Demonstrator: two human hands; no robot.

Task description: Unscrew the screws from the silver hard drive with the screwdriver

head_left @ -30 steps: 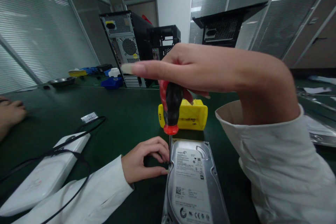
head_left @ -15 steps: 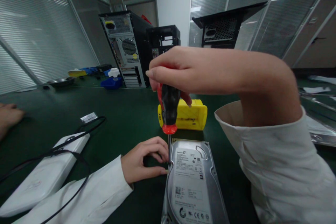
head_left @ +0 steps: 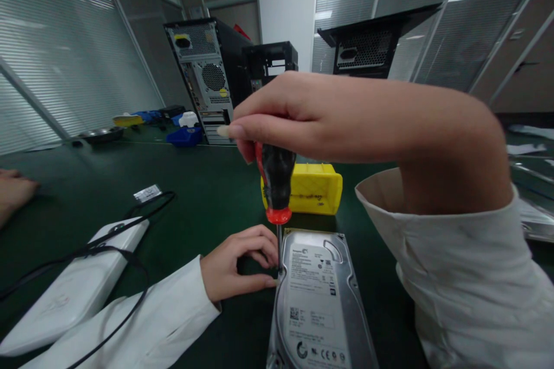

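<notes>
A silver hard drive [head_left: 319, 300] with a white label lies flat on the dark green table, label up. My left hand [head_left: 242, 262] rests at the drive's left edge, thumb and curled fingertips pressed against its side. Above it, my right hand [head_left: 281, 115] is wrapped over the top of a red and black screwdriver [head_left: 277, 179]. The screwdriver stands nearly upright, its shaft running down to the left edge of the drive beside my left fingertips. The very tip and whatever it touches are too small to make out.
Behind the drive is a yellow bin [head_left: 318, 190]. A white power adapter-like box [head_left: 71, 294] with black cable lies at left. Computer cases [head_left: 212, 81] stand at the back, near a blue bin [head_left: 185, 137]. Another person's hand [head_left: 15, 193] rests at the far left.
My right hand has turned slightly and shifted left and down with the screwdriver, whose handle leans a bit more to the left. My left hand and the hard drive stay put.
</notes>
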